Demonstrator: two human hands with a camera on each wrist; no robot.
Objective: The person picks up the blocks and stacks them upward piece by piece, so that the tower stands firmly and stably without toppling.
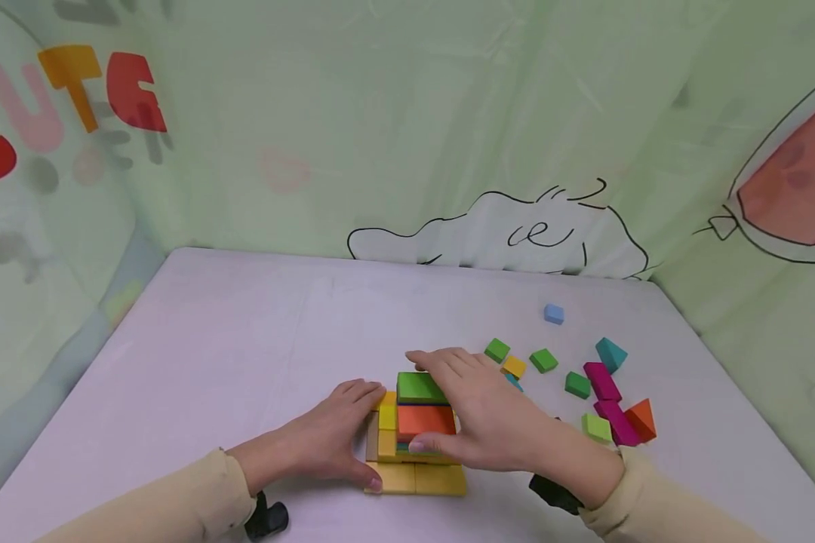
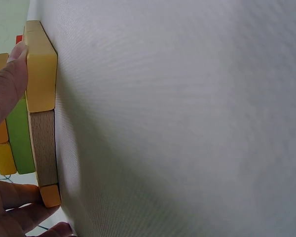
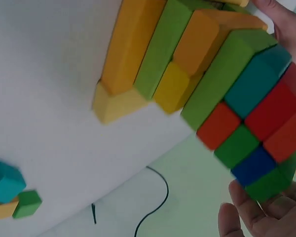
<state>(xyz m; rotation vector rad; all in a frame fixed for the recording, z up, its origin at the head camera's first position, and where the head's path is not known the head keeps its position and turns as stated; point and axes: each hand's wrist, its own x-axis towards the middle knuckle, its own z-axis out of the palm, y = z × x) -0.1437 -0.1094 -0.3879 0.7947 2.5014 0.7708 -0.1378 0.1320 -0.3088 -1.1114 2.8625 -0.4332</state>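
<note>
A layered stack of coloured wooden blocks [image 1: 424,422] stands on the table in the head view. Its lowest layers are yellow and plain wood; red, teal, blue and green blocks [image 3: 269,182] fill the upper part. My left hand [image 1: 329,434] grips the low left side, its thumb on a near yellow block [image 2: 41,79] and its fingers by a small orange block [image 2: 50,195] at the far end. Around the upper part from the right reaches my right hand [image 1: 478,415], thumb on the near side, fingers beyond the top. Its fingertips [image 3: 241,197] meet a green block.
Loose blocks lie to the right: green ones [image 1: 543,360], a magenta pair [image 1: 603,381], a teal triangle [image 1: 611,354], an orange triangle [image 1: 641,420], a lime block [image 1: 596,427] and, farther back, a light blue block [image 1: 554,314]. A printed curtain [image 1: 380,113] hangs behind the table.
</note>
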